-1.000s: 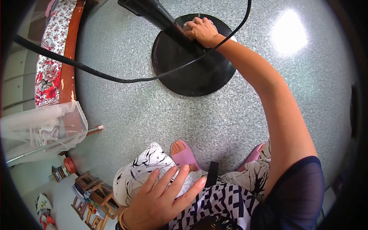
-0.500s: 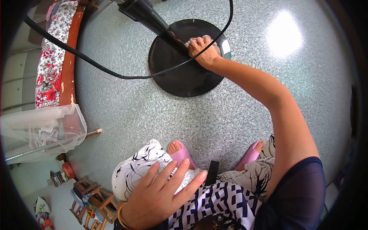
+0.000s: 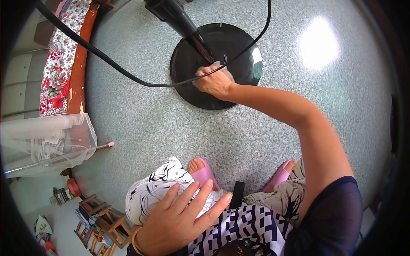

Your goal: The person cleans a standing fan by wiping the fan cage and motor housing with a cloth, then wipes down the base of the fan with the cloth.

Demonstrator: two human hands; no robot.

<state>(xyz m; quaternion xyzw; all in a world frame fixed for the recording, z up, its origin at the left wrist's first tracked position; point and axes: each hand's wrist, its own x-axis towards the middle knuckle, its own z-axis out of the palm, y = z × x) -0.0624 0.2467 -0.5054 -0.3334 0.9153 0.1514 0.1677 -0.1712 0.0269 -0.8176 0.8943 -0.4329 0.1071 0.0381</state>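
Since the earlier frame, the right hand (image 3: 215, 83) has moved from the right side of the pole (image 3: 183, 25) to the near side of its foot, lower and further left on the round black base (image 3: 241, 47). The pale cloth (image 3: 229, 74) has gone with it. The left hand (image 3: 175, 224) has stayed in almost the same place.

The right hand lies palm down at the upper centre of the frame, its fingers bent over the bunched cloth, which shows past them toward the pole's foot and along the right edge of the hand. The cloth is on top of the base; how tightly it is gripped cannot be told.

The left hand, at the bottom left of centre, is open with its fingers spread and no object in its grasp. It is over the white trouser leg (image 3: 147, 192) with black line patterns, and a bangle (image 3: 135, 242) circles its wrist.

A black cable (image 3: 98, 52) sags from the upper left, crosses in front of the base and the right hand's fingers, and rises to the top edge. The base stands on the speckled grey floor (image 3: 141, 123). Two pink slippers (image 3: 205, 175) are at lower centre, set apart. Floral fabric (image 3: 57, 81) with a red-brown wooden edge runs down the upper left, and wooden stools (image 3: 113, 224) are at lower left.
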